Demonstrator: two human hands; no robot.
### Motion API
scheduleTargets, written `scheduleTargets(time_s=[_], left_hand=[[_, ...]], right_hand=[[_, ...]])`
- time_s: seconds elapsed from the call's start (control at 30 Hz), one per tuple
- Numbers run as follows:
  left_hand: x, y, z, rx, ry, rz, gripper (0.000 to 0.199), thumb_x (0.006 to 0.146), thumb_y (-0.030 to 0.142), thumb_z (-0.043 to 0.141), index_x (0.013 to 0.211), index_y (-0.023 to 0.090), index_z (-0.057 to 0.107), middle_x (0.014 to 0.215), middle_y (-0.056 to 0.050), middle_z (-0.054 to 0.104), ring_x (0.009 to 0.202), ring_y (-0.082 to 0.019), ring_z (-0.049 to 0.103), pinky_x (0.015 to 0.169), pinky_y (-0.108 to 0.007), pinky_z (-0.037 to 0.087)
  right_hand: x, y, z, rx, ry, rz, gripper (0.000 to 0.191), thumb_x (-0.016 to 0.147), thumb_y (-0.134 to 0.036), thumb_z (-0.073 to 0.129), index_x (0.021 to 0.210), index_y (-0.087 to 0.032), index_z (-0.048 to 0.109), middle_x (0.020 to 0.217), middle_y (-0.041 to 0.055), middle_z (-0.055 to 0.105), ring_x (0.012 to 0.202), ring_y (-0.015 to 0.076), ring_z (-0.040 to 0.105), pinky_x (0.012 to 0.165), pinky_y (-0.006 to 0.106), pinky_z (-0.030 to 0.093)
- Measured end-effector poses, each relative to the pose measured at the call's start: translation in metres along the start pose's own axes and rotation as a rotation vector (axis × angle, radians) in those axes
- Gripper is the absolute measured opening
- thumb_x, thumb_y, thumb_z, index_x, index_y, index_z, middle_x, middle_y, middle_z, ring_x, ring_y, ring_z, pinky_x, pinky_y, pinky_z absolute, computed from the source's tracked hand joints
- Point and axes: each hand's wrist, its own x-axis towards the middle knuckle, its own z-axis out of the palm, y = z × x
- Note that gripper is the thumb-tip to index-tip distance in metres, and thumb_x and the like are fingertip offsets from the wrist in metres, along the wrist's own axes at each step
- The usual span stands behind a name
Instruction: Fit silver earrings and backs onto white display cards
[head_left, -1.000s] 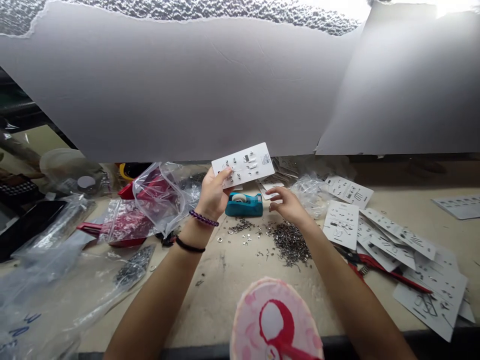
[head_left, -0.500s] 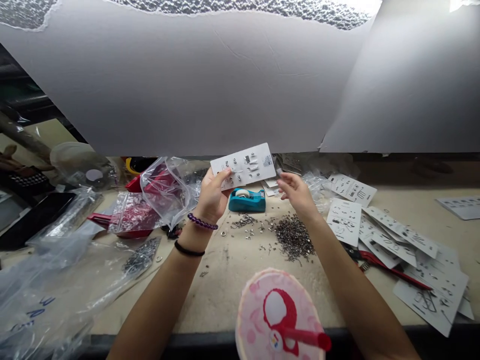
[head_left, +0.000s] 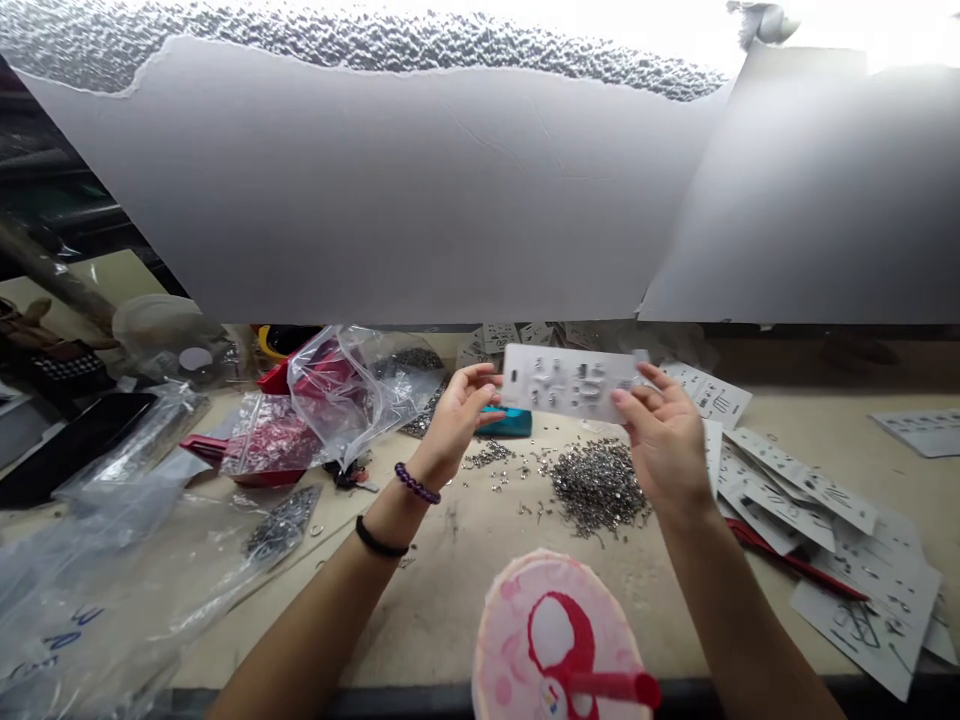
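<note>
A white display card (head_left: pixel 561 382) with several small metal pieces on it is held up over the table, slightly blurred. My right hand (head_left: pixel 670 445) pinches its right end between thumb and fingers. A small pale bit shows by the right index fingertip; I cannot make out what it is. At the card's left edge, my left hand (head_left: pixel 455 420) has its fingers apart and does not grip it; whether they touch I cannot tell. Behind the left fingers and the card, a teal tape dispenser (head_left: pixel 511 424) is partly hidden. Below the card lies a heap of tiny metal parts (head_left: pixel 598 487).
More carded pieces (head_left: pixel 862 580) lie fanned at the right, over a red-handled tool (head_left: pixel 799 568). Plastic bags (head_left: pixel 172 580) and a red scoop (head_left: pixel 206 447) are at the left. A pink round lid (head_left: pixel 517 610) stands in front. A white panel (head_left: pixel 420 200) hangs above.
The card has passed from my left hand to my right and moved to the right. My left hand has let go and its fingers have spread. The view has tilted slightly up.
</note>
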Motion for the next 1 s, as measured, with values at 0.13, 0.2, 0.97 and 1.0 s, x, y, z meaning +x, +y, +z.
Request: scheduleTargets(time_s=[0.13, 0.2, 0.97, 1.0], left_hand=[[-0.012, -0.008, -0.014, 0.068, 0.047, -0.018, 0.018, 0.074, 0.021, 0.058, 0.091, 0.017, 0.057, 0.088, -0.004, 0.063, 0.075, -0.013, 0.059, 0.065, -0.024, 0.048], [-0.015, -0.012, -0.021, 0.099, 0.064, 0.012, 0.016, 0.072, 0.021, 0.059, 0.087, 0.017, 0.058, 0.082, -0.003, 0.063, 0.073, -0.012, 0.058, 0.063, -0.022, 0.048], [-0.011, -0.019, -0.027, 0.279, 0.032, 0.193, 0.008, 0.074, 0.021, 0.054, 0.081, 0.018, 0.057, 0.078, 0.0, 0.059, 0.07, -0.012, 0.055, 0.066, -0.024, 0.047], [-0.011, -0.02, -0.028, 0.29, 0.046, 0.208, 0.008, 0.075, 0.022, 0.053, 0.081, 0.018, 0.056, 0.078, 0.0, 0.059, 0.07, -0.012, 0.055, 0.067, -0.025, 0.047]], right_hand=[[-0.007, -0.007, -0.056, -0.15, 0.372, -0.314, 0.045, 0.064, -0.021, 0.071, 0.104, -0.02, 0.05, 0.077, -0.0012, 0.055, 0.078, 0.0164, 0.06, 0.085, 0.04, 0.051], [-0.009, -0.01, -0.087, -0.327, 0.522, -0.484, 0.047, 0.06, -0.02, 0.074, 0.102, -0.02, 0.053, 0.074, -0.0003, 0.056, 0.074, 0.0183, 0.061, 0.082, 0.043, 0.051], [-0.042, 0.019, -0.16, -1.341, 0.116, -0.547, 0.054, 0.082, -0.034, 0.048, 0.13, -0.015, 0.032, 0.095, 0.0099, 0.065, 0.096, 0.0283, 0.057, 0.082, 0.045, 0.045], [-0.042, 0.016, -0.157, -1.322, 0.122, -0.51, 0.053, 0.082, -0.035, 0.048, 0.129, -0.016, 0.033, 0.096, 0.0096, 0.065, 0.097, 0.0284, 0.057, 0.08, 0.044, 0.045]])
